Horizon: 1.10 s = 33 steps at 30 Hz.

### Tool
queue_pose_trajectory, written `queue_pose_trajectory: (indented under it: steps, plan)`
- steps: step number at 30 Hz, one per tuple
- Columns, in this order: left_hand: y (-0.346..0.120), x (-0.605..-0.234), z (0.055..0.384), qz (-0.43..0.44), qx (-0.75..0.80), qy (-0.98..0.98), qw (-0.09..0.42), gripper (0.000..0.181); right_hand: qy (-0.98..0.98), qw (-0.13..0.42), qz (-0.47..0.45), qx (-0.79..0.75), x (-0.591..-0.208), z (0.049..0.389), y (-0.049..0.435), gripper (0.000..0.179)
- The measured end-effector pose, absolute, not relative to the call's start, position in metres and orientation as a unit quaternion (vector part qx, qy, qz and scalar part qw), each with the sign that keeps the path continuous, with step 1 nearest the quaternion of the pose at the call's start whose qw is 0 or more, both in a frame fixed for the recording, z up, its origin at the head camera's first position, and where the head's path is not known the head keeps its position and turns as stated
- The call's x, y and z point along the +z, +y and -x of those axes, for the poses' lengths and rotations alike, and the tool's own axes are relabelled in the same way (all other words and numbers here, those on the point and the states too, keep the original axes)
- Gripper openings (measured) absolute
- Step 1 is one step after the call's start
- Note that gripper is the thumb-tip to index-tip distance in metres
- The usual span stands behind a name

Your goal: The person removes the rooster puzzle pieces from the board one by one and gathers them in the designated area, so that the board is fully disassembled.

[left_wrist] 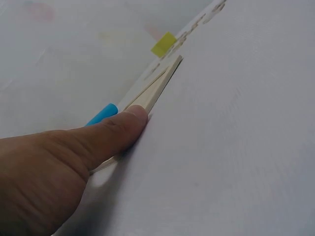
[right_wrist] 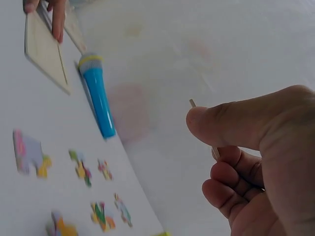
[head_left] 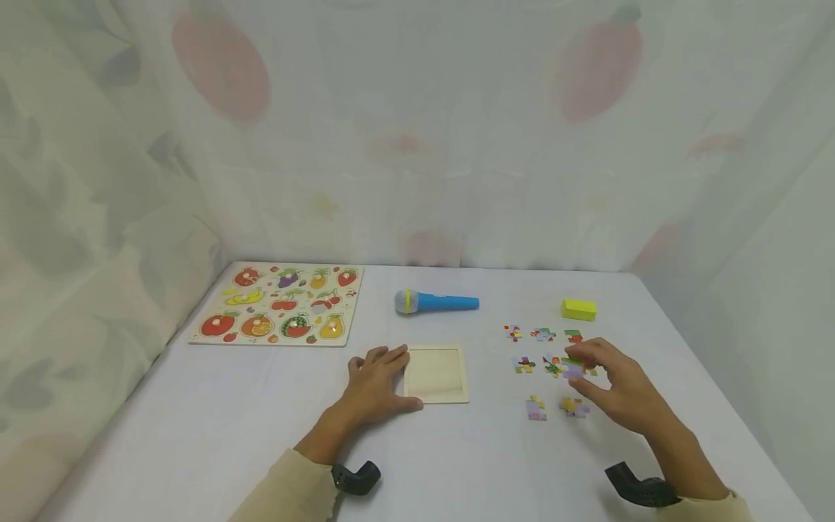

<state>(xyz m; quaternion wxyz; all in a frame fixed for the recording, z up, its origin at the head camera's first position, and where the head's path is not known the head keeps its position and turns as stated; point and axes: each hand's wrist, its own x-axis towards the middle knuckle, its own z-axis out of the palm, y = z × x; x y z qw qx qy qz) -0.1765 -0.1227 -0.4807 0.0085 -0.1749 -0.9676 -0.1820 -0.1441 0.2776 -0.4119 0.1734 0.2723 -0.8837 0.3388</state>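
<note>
My left hand (head_left: pixel 373 384) holds the left side of a square, shallow wooden puzzle tray (head_left: pixel 435 374). Its thumb (left_wrist: pixel 133 115) lies on the near edge and its fingers reach the far left corner. To the right, my right hand (head_left: pixel 622 384) pinches a lilac and green jigsaw piece (head_left: pixel 572 368) between thumb and fingers, raised over the table. In the right wrist view only the thin edge of that piece (right_wrist: pixel 193 103) shows. Loose jigsaw pieces (head_left: pixel 543 334) lie around and below this hand, among them a lilac and yellow one (head_left: pixel 536 408).
A blue toy microphone (head_left: pixel 446 301) lies behind the tray. At the back left is a wooden fruit peg board (head_left: pixel 274 304), and at the back right a yellow block (head_left: pixel 578 309). Patterned curtains (head_left: pixel 424 145) enclose the white table (head_left: pixel 196 428) on its back and sides.
</note>
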Motion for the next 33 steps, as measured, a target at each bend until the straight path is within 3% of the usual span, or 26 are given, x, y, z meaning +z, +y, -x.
queue_pose_trajectory:
  steps: [14,33]
  plan:
    - [-0.126,-0.48,0.177,0.175,-0.183,-0.967,0.013,0.093,-0.902,0.152,-0.21,0.346,-0.463,0.134,0.341,0.043]
    - [-0.128,-0.481,0.176,0.171,-0.187,-0.967,0.013,0.093,-0.934,0.093,-0.17,0.301,-0.487,0.133,0.34,0.044]
